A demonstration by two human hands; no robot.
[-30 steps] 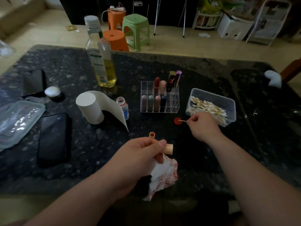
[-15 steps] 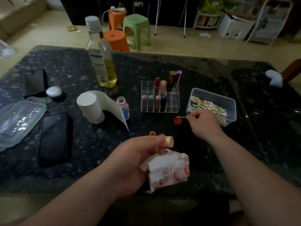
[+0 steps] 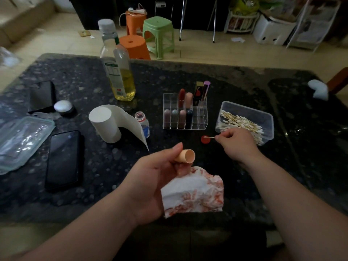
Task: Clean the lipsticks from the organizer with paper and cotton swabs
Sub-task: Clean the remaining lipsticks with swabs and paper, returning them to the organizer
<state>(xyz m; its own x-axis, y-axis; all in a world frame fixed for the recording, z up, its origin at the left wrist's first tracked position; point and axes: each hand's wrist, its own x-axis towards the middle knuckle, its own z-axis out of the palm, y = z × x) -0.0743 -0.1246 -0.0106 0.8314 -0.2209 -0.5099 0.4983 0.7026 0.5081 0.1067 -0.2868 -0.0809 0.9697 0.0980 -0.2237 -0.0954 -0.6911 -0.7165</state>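
Observation:
My left hand (image 3: 154, 178) grips a peach lipstick cap (image 3: 186, 156), its open end turned to the right, together with a red-stained piece of paper (image 3: 194, 194) that hangs below the fingers. My right hand (image 3: 235, 142) pinches a cotton swab (image 3: 209, 137) whose tip rests in a small red bottle cap (image 3: 205, 139) on the table. Behind them stands the clear organizer (image 3: 185, 112) with several lipsticks in it. A clear tub of cotton swabs (image 3: 244, 119) sits just right of my right hand.
A paper roll (image 3: 107, 123) and a small open bottle (image 3: 143, 122) stand left of the organizer. A tall oil bottle (image 3: 118, 66) is further back. Two phones (image 3: 64, 159) (image 3: 42, 96), a clear lid (image 3: 20, 140) and a small white jar (image 3: 63, 106) lie at the left.
My left hand has turned, so the peach cap now points its open end right and the stained paper hangs lower. My right hand stays at the red cap with the swab.

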